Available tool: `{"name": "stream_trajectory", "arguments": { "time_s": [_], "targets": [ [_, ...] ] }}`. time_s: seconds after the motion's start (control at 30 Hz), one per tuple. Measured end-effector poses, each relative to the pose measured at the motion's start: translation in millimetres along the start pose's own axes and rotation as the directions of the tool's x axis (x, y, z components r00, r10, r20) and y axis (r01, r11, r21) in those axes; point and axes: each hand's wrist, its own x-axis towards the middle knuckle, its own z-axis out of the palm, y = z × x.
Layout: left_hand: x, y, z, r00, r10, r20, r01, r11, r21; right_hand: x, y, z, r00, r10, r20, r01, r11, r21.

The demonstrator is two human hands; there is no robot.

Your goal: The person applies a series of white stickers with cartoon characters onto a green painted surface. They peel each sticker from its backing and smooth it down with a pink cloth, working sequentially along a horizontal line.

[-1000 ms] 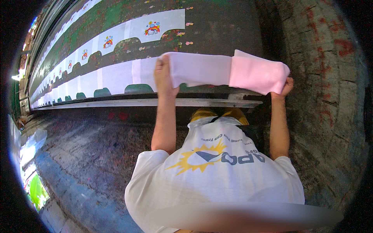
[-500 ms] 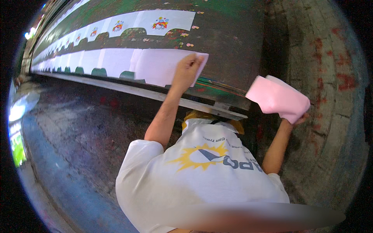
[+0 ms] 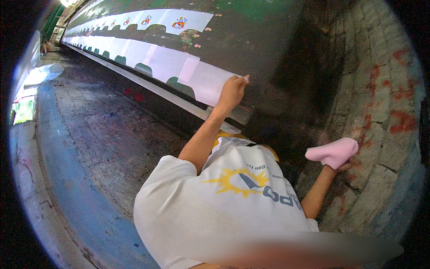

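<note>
My left hand (image 3: 233, 94) is closed, its fingertips pinching the right end of a pale pink-white fabric panel (image 3: 208, 83). That panel lies on the long dark table, at the near end of a row of similar panels, and has a curved cutout on its near side. Off to the right, beyond the table's end, my right hand (image 3: 342, 166) grips pink cloth (image 3: 333, 151) from below. The cloth bunches and droops to the left; whether it is one piece or several I cannot tell. It partly hides my right fingers.
A second row of white panels (image 3: 161, 20) with colourful printed pictures lies farther across the table (image 3: 268, 58). A pale rail (image 3: 156, 85) runs along the near edge. On the right stands a brick wall (image 3: 380, 134) with red marks; at left is a stained floor (image 3: 107, 139).
The view has turned. My left hand now pinches the panel's far right end, where before it lay over the panel. The pink cloth in my right hand hangs lower and more gathered.
</note>
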Motion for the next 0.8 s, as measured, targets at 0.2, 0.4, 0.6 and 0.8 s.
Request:
{"name": "stream_trajectory", "arguments": {
  "time_s": [0.2, 0.4, 0.6, 0.8],
  "targets": [
    [-17, 25, 24, 0.994, -0.069, 0.087, 0.052, 0.982, 0.184, 35, 23, 24, 0.989, 0.149, 0.009, -0.149, 0.989, -0.009],
    [-18, 36, 15, 0.951, -0.112, 0.287, 0.146, 0.984, -0.102, 69, 72, 96, 0.932, 0.358, 0.05, -0.354, 0.932, -0.073],
    [53, 69, 36, 0.915, -0.121, 0.385, 0.288, 0.864, -0.414, 105, 116, 197, 0.768, 0.619, 0.165, -0.472, 0.721, -0.508],
    [160, 119, 69, 0.876, 0.376, 0.303, -0.182, 0.837, -0.516, 174, 83, 308, 0.287, 0.808, 0.515, 0.14, 0.496, -0.857]
  ]
}}
